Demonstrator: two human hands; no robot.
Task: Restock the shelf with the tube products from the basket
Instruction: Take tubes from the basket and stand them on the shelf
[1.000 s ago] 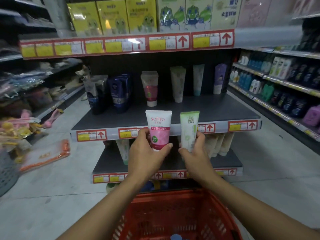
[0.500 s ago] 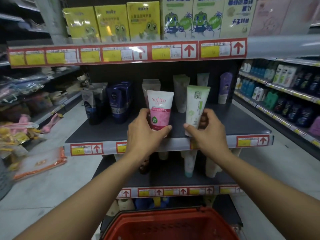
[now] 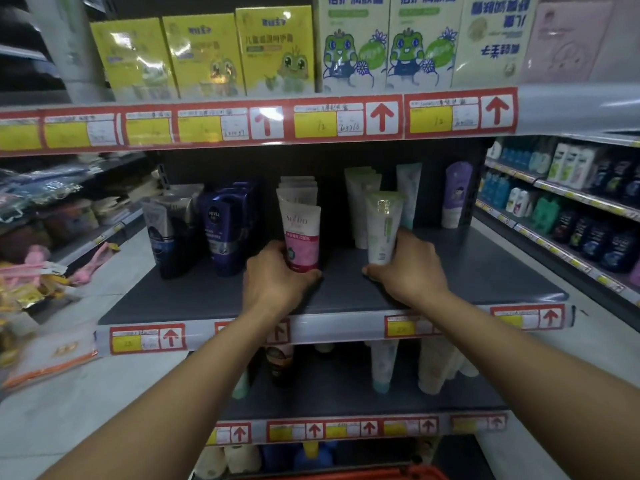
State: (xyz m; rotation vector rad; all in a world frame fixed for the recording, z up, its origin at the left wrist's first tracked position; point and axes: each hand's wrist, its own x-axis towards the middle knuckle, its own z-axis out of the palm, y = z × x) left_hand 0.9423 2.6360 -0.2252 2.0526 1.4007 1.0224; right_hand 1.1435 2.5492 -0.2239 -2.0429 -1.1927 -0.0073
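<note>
Pink and white, the Softto tube [image 3: 302, 237] was half a second ago held up in the air before the shelf edge; now it stands cap-down on the dark shelf [image 3: 485, 271], at the front of its own row [image 3: 297, 192] of the same tubes, and this means the first of the two placements is almost done. The left hand [image 3: 277, 282] grips it low, with the fingers curled round the base on the left side and the thumb stretched along the shelf under its front. The forearm comes up from the lower left and crosses over the price strip [image 3: 332, 329]. To the right, the green tube [image 3: 382, 230] has moved in the same way, from the air onto the shelf, and it stands now just before the pale tubes [image 3: 360, 202] at the back. It seems a little tilted, but the picture is soft there. The right hand [image 3: 407, 271] holds it near the bottom from the right side, with the thumb pointing left along the shelf; the far fingers are hidden behind the tube. I judge that both tubes need only to be let go, perhaps after a small push back to the rows. Of the basket [image 3: 381, 474] only a red rim shows at the bottom edge, so I cannot tell if more tubes wait inside.
</note>
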